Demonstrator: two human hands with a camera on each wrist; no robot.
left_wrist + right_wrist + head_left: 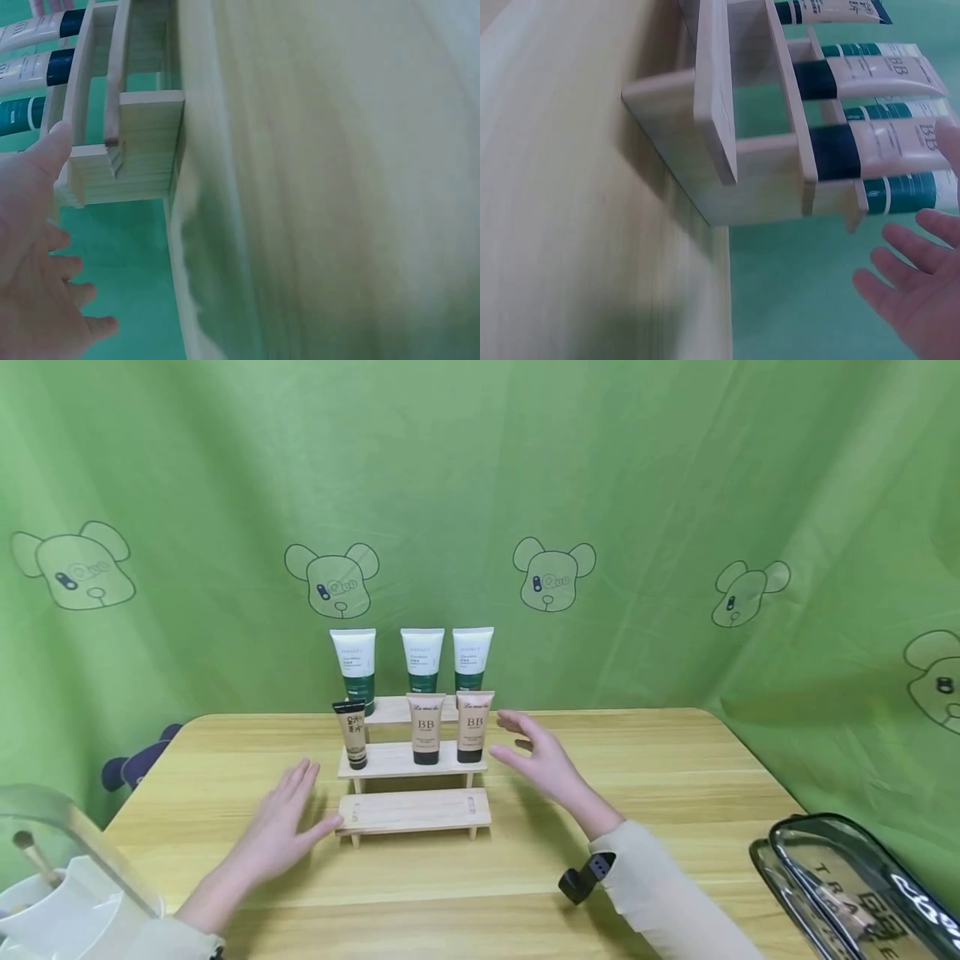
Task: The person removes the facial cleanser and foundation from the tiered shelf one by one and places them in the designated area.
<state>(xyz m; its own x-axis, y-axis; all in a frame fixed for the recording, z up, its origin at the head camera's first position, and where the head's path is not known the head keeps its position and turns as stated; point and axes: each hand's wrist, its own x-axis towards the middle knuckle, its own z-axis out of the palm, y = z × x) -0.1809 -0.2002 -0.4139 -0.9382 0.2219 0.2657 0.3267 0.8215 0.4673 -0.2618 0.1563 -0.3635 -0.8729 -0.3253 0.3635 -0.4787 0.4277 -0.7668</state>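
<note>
A three-tier wooden display stand (pixel 420 808) stands on the table. Three white-and-green tubes (pixel 472 652) line its top tier. The middle tier holds two beige BB cream tubes (pixel 427 727) and, at its left end, a smaller gold-and-black tube (pixel 352 733). Nothing lies on the bottom tier. My left hand (pixel 277 827) is spread beside the stand's left end, its thumb close to the bottom tier; whether it touches, I cannot tell. To the right of the stand, my right hand (pixel 543 764) hovers near the right BB cream tube (pixel 892 146), fingers gently bent, holding nothing.
At the table's right front lie clear zip pouches with black trim (pixel 847 885). A white brush holder (pixel 67 910) under a clear cover stands at the left front. Behind the table hangs a green curtain (pixel 450 485); a dark purple object (pixel 142 760) shows past the left edge.
</note>
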